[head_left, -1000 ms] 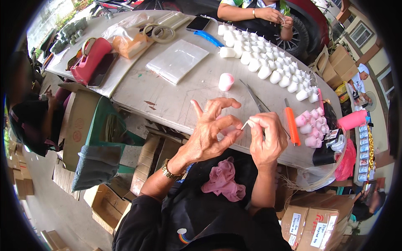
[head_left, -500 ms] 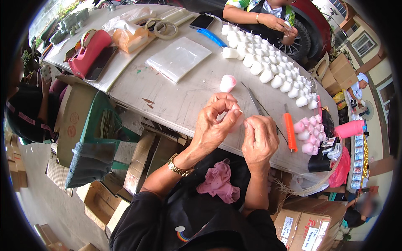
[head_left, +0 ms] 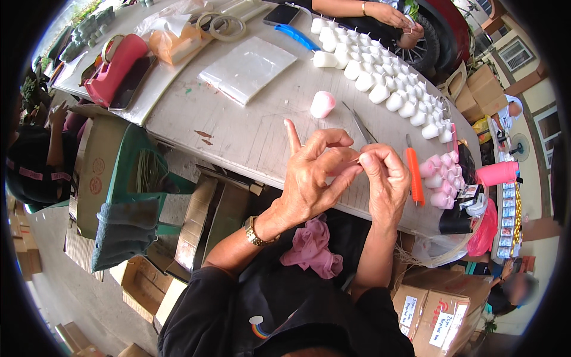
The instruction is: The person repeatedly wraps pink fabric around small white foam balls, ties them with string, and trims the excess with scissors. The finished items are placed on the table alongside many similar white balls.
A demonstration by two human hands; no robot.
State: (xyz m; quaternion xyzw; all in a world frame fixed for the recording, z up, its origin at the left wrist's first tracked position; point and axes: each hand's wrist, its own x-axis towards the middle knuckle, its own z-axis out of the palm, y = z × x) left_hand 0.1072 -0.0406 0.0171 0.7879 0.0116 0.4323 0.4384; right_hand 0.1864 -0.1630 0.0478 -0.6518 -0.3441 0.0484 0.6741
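Note:
Above the table's near edge, my left hand (head_left: 315,175) is closed at thumb and middle fingers, its index finger pointing up. Against it, my right hand (head_left: 386,181) pinches with thumb and forefinger. Something small and pale shows where the fingertips meet, too small to name; the left fingers hide what else may be there. Just beyond stands a pink-and-white candle (head_left: 323,104). Scissors (head_left: 360,123) lie behind the right hand, and an orange-handled tool (head_left: 414,175) lies to its right. Several pink candles (head_left: 441,175) are grouped farther right.
Rows of white candles (head_left: 380,93) with wicks line the far right. A stack of clear plastic sheets (head_left: 248,68), a blue-handled tool (head_left: 297,37) and a pink tape dispenser (head_left: 119,68) are on the table (head_left: 178,113). A pink cloth (head_left: 312,247) lies on my lap. Another person's hands (head_left: 407,27) work opposite.
Both hands have shifted right and drawn closer until the fingertips meet. The left index finger has lifted. The view has shifted slightly.

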